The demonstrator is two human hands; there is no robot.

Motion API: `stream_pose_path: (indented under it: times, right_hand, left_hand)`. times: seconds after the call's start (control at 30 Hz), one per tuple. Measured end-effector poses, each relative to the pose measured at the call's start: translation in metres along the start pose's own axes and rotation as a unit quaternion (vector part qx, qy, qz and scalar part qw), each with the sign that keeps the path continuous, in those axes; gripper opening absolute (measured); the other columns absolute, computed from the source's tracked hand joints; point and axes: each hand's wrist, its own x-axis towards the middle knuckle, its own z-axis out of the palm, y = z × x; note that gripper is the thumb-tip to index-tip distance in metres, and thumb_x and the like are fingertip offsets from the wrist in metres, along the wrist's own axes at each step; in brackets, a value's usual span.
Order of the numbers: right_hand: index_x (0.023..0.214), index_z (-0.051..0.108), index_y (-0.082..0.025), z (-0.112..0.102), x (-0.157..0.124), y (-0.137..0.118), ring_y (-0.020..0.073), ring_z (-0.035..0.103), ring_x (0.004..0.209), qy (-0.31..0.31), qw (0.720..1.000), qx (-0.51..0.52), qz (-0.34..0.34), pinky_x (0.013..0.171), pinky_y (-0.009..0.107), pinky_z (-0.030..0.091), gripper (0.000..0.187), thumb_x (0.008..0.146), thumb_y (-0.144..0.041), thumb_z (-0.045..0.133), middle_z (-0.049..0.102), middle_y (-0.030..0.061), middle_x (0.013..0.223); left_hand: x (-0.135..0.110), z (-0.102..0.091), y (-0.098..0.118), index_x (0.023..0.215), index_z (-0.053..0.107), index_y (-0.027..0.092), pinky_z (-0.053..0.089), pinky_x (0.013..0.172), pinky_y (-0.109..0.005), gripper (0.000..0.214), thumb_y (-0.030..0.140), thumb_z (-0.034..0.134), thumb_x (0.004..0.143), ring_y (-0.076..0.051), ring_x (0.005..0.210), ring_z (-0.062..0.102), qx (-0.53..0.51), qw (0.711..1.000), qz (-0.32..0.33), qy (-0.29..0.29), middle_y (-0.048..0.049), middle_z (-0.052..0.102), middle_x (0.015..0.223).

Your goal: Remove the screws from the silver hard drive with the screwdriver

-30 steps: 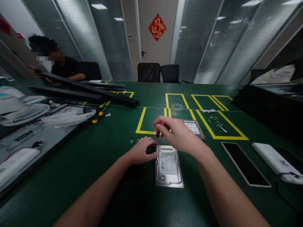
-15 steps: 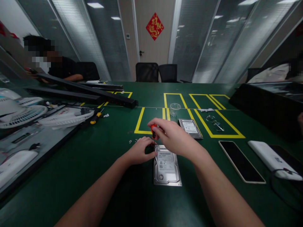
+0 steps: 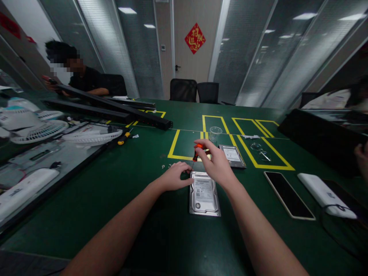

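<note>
Green table [image 3: 120,168]: my left hand [image 3: 175,177], half-curled and empty, braces the drive [image 3: 204,195] at its far-left corner, so the screwdriver [image 3: 197,150] pinched in my right hand [image 3: 217,163] stands steady.

Silver hard drive [image 3: 204,193] flat; orange screwdriver [image 3: 197,150] tip-down at its far-left corner

A hard drive [image 3: 204,193] lies on the table [image 3: 129,191], a second drive [image 3: 231,155] behind it, a phone [image 3: 288,194] to its right.
</note>
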Motion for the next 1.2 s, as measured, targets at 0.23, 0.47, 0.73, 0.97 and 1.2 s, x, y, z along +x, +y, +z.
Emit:
stream_pose_path:
  times: [0.23,0.47,0.73,0.97,1.2]
  right_hand:
    - [0.140,0.055,-0.026,0.013,-0.022,0.009,0.0192,0.071,0.107,0.009,0.994,0.110,0.008,0.099,0.041,0.056,0.035,0.108,-0.035,0.050,0.068,0.0097,0.130]
    - [0.140,0.058,-0.026,0.012,-0.025,0.010,0.0197,0.071,0.108,-0.001,0.995,0.100,-0.003,0.100,0.041,0.056,0.034,0.107,-0.034,0.051,0.069,0.0094,0.128]
    - [0.140,0.059,-0.027,0.010,-0.030,0.010,0.0194,0.071,0.107,0.007,0.995,0.100,-0.015,0.096,0.040,0.058,0.034,0.106,-0.033,0.053,0.070,0.0080,0.127]
    - [0.137,0.063,-0.030,0.011,-0.034,0.005,0.0201,0.072,0.104,0.007,0.993,0.104,-0.047,0.091,0.040,0.059,0.032,0.105,-0.033,0.057,0.071,0.0060,0.124]
    - [0.139,0.062,-0.032,0.012,-0.038,0.005,0.0200,0.071,0.108,-0.002,0.991,0.117,-0.070,0.092,0.039,0.058,0.034,0.107,-0.037,0.054,0.071,0.0049,0.128]
  left_hand:
    - [0.001,0.001,-0.001,0.109,0.069,0.019,0.050,0.093,-0.040,0.033,0.045,0.071,0.089,-0.026,0.103,0.062,0.005,1.000,0.006,0.006,-0.0079,0.069,0.104]
    - [0.003,0.000,-0.002,0.109,0.070,0.018,0.050,0.089,-0.038,0.039,0.048,0.076,0.084,-0.026,0.100,0.062,-0.015,1.000,-0.006,-0.006,-0.0079,0.070,0.102]
    - [-0.001,-0.001,0.007,0.109,0.072,0.019,0.046,0.089,-0.037,0.043,0.052,0.079,0.082,-0.026,0.099,0.062,-0.007,0.999,-0.003,-0.041,-0.0067,0.070,0.100]
    - [-0.004,-0.002,0.016,0.100,0.071,0.018,0.046,0.083,-0.034,0.045,0.055,0.081,0.077,-0.026,0.094,0.063,-0.009,0.997,-0.012,-0.073,-0.0064,0.071,0.096]
    - [-0.004,-0.003,0.018,0.098,0.071,0.018,0.046,0.079,-0.032,0.047,0.058,0.081,0.075,-0.024,0.088,0.064,-0.019,0.996,-0.009,-0.089,-0.0056,0.072,0.094]
